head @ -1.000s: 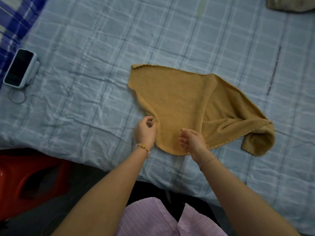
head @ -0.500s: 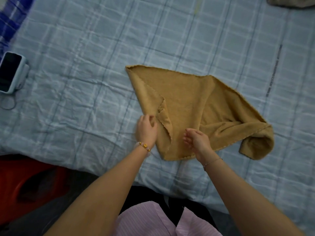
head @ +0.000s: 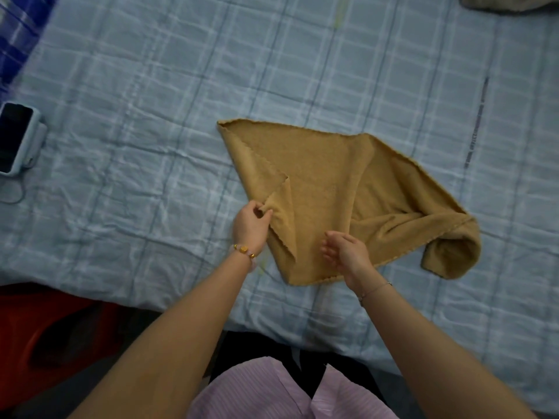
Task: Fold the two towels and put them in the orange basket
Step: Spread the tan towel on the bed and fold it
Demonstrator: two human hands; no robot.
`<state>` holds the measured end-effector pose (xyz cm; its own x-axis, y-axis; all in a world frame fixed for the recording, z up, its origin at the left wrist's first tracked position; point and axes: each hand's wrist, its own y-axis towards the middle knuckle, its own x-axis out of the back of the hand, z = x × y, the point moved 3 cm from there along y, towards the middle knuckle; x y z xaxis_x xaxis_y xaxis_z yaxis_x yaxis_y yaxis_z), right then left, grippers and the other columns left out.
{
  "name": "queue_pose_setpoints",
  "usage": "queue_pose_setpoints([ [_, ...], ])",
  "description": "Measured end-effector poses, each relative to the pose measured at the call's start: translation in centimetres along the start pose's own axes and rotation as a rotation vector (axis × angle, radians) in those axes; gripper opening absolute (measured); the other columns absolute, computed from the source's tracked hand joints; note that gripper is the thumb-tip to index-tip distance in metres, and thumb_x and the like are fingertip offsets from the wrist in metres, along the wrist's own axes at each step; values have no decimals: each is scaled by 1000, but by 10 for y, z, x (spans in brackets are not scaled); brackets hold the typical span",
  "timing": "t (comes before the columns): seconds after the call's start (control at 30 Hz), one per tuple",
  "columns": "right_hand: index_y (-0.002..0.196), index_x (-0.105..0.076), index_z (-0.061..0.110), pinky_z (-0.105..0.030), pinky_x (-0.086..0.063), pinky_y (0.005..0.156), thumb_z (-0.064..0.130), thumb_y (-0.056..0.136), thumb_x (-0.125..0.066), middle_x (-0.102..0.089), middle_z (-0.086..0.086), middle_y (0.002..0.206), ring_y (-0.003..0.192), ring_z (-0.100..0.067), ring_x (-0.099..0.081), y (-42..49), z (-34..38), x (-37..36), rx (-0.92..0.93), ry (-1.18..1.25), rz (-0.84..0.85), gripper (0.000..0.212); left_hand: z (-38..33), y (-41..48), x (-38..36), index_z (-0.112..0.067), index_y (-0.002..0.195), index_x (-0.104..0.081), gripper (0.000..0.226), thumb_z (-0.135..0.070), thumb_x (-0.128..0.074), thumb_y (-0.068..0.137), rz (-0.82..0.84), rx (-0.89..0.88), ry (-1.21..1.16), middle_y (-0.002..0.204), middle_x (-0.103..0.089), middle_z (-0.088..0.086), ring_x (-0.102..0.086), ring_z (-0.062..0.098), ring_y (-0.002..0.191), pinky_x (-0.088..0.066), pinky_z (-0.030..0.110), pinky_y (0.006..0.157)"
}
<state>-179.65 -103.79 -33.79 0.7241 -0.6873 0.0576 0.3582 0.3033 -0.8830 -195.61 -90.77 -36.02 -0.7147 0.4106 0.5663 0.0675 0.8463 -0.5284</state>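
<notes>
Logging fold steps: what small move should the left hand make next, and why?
Probably the left hand should carry its pinched flap rightward across the mustard towel: the flap is only partly turned over, and the right hand rests by the near edge.

Setting: a home bedroom. The work surface is a bed covered by a wrinkled pale blue checked sheet [head: 151,86]. A phone [head: 15,137] with its cable [head: 16,192] lies on the sheet at the left edge. A towel [head: 332,192] lies on the sheet. An orange basket [head: 39,328] sits low beside the bed.

Mustard towel [head: 326,182]; basket [head: 27,316] seemingly orange-red
</notes>
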Motion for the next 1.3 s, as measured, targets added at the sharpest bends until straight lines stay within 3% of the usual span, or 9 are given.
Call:
queue_pose_setpoints([
  [0.13, 96, -62, 9, -20, -51, 57, 14, 92, -57, -64, -5, 78, 64, -12, -59, -6, -4, -5, -2, -4, 5, 8, 30, -17, 35, -11, 78, -55, 14, -17, -66, 82, -125, 99, -69, 76, -58, 3, -56, 21, 75, -36, 25, 54],
  [0.3, 95, -60, 8, -15, -47, 45, 12, 93, -55, -61, -5, 75, 61, -12, -57, -17, -16, -22, 2, -52, 40, 7, 77, -36, 72, -6, 91, -59, 13, -16, -65, 84, -220, 223, -117, 85, -59, 5, -54, 20, 80, -36, 23, 65],
  [0.43, 98, -61, 8, -23, -50, 58, 14, 93, -55, -62, -4, 76, 63, -13, -57, -25, -28, -30, -1, -97, 53, 10, 108, -52, 87, -3, 92, -61, 16, -15, -67, 82, -238, 293, -163, 87, -60, 8, -54, 22, 82, -40, 28, 71],
  [0.63, 86, -61, 11, -25, -48, 66, 13, 92, -57, -62, -4, 75, 66, -13, -57, -38, -41, -34, 22, -89, 71, 8, 125, -69, 86, -4, 100, -59, 19, -15, -62, 84, -259, 393, -275, 94, -60, 8, -55, 22, 88, -45, 30, 77],
  [0.73, 89, -61, 10, -24, -48, 65, 13, 92, -56, -61, -4, 75, 65, -13, -57, -40, -42, -31, 27, -78, 68, 7, 122, -71, 87, -8, 103, -54, 19, -14, -58, 86, -272, 358, -193, 96, -57, 6, -53, 21, 87, -43, 30, 76],
  [0.9, 91, -60, 11, -23, -50, 64, 13, 93, -55, -61, -4, 77, 66, -13, -57, -43, -40, -23, 33, -32, 60, 5, 97, -68, 80, -8, 100, -55, 15, -12, -58, 85, -253, 146, -15, 103, -58, 8, -52, 17, 88, -40, 29, 74],
  [1.13, 91, -60, 12, -23, -48, 65, 15, 93, -56, -60, -3, 76, 64, -12, -56, -41, -36, 21, 42, 76, 20, 5, 31, -73, 10, -11, 94, -59, 9, -17, -58, 87, 33, -76, 46, 91, -62, 3, -58, 20, 84, -47, 33, 74],
  [1.3, 92, -58, 11, -23, -44, 62, 15, 95, -52, -60, -3, 77, 64, -12, -57, -29, -32, 80, 33, 154, 1, 8, -9, -94, -52, -17, 89, -57, 2, -18, -59, 87, 176, -157, 95, 79, -55, -6, -52, 13, 75, -39, 25, 66],
])
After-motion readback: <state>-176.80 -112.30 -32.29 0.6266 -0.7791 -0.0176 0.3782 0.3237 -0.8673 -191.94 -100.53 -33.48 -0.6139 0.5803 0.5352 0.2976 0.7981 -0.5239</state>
